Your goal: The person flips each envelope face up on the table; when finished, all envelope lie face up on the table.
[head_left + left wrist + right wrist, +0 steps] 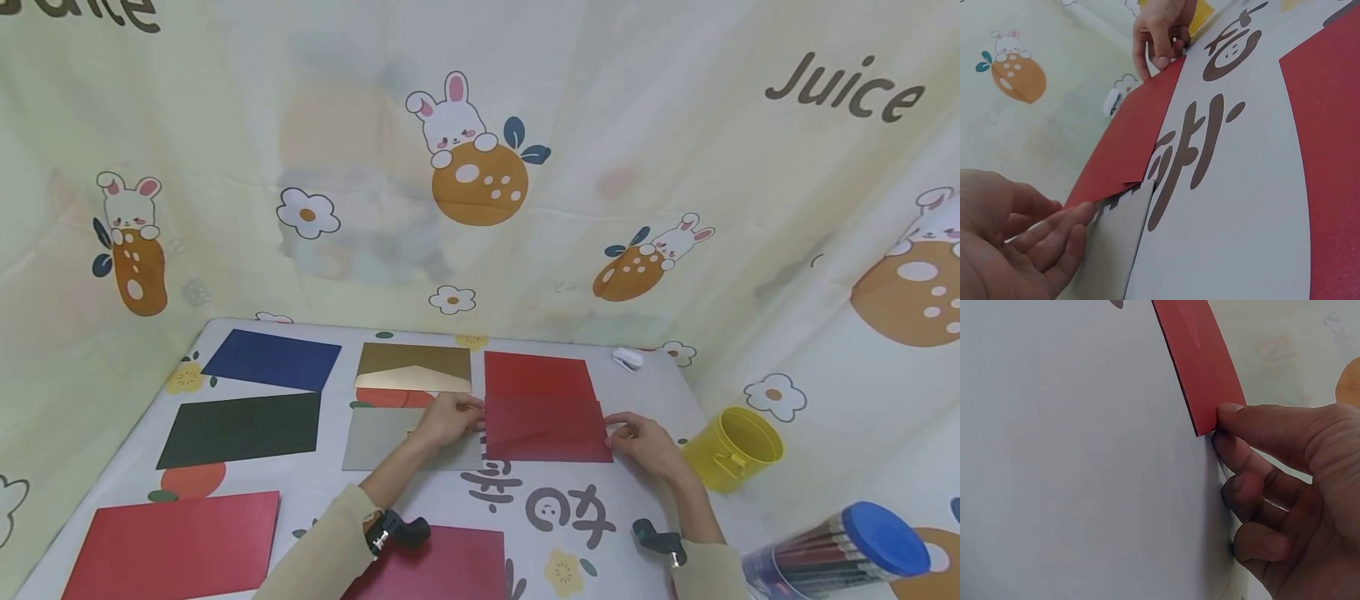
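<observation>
A red envelope (547, 429), its upper part like a raised flap, lies between both hands at the table's middle right. My left hand (450, 419) holds its left edge, just over the corner of a grey envelope (375, 437). In the left wrist view, the fingertips of that left hand (1035, 244) meet the red edge. My right hand (648, 446) grips the opposite edge. The right wrist view shows the right hand (1285, 469) pinching a corner of the red envelope (1200, 369), thumb on top and forefinger below.
A gold envelope (412, 362) lies behind the grey one. Blue (273, 358), dark green (240, 429) and red (176, 542) sheets lie left; another red one (457, 562) is in front. A white stapler-like item (627, 360), yellow cup (731, 450) and blue-lidded pencil tub (836, 550) stand right.
</observation>
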`<state>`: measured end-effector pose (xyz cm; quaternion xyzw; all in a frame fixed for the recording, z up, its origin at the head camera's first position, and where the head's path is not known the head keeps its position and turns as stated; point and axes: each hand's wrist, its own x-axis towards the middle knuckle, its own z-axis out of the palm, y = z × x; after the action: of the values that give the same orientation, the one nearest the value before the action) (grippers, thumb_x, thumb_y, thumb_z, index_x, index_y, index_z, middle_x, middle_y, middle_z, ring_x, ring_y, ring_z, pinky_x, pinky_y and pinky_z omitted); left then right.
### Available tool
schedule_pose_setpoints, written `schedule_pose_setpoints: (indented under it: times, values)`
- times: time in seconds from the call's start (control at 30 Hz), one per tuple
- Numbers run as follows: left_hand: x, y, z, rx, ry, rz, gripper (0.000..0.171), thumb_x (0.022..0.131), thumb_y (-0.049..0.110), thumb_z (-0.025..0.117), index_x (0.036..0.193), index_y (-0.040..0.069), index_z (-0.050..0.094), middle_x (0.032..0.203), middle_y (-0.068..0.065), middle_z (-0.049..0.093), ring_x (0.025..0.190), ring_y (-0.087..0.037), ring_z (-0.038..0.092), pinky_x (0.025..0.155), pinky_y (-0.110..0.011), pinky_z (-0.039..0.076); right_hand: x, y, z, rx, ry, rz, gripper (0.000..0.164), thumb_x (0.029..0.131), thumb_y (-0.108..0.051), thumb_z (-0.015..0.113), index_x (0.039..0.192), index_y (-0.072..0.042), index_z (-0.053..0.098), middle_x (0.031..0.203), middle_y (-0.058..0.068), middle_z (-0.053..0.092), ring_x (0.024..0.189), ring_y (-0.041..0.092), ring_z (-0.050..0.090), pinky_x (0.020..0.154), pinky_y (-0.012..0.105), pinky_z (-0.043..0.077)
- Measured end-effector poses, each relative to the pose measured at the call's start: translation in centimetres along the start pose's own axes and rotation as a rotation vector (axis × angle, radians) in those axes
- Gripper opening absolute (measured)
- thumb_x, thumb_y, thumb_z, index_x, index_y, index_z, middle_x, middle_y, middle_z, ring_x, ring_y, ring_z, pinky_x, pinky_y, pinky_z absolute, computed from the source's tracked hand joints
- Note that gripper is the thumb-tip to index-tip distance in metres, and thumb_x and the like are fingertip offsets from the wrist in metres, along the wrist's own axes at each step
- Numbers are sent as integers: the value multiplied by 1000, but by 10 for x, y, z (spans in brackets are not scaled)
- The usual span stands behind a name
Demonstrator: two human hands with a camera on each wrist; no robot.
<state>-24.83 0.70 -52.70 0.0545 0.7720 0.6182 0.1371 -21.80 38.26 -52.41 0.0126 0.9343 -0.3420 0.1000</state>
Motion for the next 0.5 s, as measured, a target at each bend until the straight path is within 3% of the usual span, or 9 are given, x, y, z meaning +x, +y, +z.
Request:
schedule_pose_setpoints:
  times: [0.5]
  values:
    - [0,-1,-2,43,-30,-15,22,97,9,65,114,-1,73,94,-10,77,83,-19,74,71,-26,55,-1,-1,3,-51,15,7,36,95,-24,68,128,-8,66,104,7,70,98,24,59,84,38,51]
